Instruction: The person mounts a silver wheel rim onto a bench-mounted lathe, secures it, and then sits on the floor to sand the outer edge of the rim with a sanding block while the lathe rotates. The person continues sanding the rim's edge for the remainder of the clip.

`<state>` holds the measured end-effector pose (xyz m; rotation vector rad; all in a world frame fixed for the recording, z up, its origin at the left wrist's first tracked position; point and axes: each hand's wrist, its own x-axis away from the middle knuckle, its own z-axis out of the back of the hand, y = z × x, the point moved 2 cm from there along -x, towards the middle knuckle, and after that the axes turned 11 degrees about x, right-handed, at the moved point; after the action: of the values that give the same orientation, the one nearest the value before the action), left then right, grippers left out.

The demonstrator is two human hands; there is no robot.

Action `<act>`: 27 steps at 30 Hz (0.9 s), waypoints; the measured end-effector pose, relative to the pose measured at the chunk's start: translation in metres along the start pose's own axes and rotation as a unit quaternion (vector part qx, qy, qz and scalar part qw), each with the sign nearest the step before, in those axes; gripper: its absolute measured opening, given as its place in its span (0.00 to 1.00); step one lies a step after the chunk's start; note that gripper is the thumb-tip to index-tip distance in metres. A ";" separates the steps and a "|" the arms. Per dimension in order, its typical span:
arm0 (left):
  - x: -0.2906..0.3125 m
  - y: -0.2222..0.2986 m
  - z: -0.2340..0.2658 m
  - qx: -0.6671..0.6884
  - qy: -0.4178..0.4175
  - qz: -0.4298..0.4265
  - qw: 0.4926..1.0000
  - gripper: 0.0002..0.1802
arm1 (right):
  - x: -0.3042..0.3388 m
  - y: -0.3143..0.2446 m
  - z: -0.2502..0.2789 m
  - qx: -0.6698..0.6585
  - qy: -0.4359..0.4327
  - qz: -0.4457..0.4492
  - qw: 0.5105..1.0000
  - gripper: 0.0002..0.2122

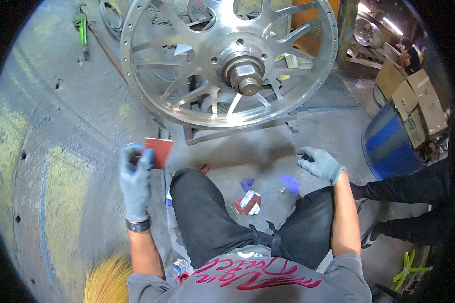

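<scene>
Between the gloved thumb and fingers of my left hand (136, 164) is a folded piece of red-brown sandpaper (160, 151). It is raised to the left of my knee, apart from the wheel. My right hand (321, 164), also in a grey glove, hovers over my right knee with loosely curled fingers apart and nothing visible in them. In front of me a large bare-metal spoked wheel rim (227, 121) is mounted on a shaft, with a big hub nut (245, 71) at its centre.
Sandpaper scraps (247, 203) and a purple piece (290, 185) lie on the floor between my legs. At right stand a blue barrel (389, 141) with cardboard boxes (417, 101) and another person's legs (409, 184). Broom bristles (106, 280) show at lower left, near a plastic bottle (178, 267).
</scene>
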<state>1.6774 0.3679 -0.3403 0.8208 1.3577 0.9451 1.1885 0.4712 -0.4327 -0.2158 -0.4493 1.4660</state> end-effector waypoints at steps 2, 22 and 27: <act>0.013 0.013 -0.032 -0.013 -0.072 0.043 0.996 0.11 | -0.001 -0.013 0.001 -0.031 0.021 0.056 0.998 0.21; -0.047 -0.167 -0.142 -0.348 -0.614 -0.015 0.708 0.18 | -0.087 0.065 -0.128 0.218 -0.234 0.057 0.946 0.21; -0.057 -0.210 -0.104 -0.386 -0.564 0.071 0.727 0.17 | -0.121 0.086 -0.283 -0.094 0.078 -0.289 0.949 0.20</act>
<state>1.5908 0.2237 -0.5128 0.6195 -0.2017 0.7630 1.2238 0.3976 -0.7412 -0.3193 -0.4734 0.8243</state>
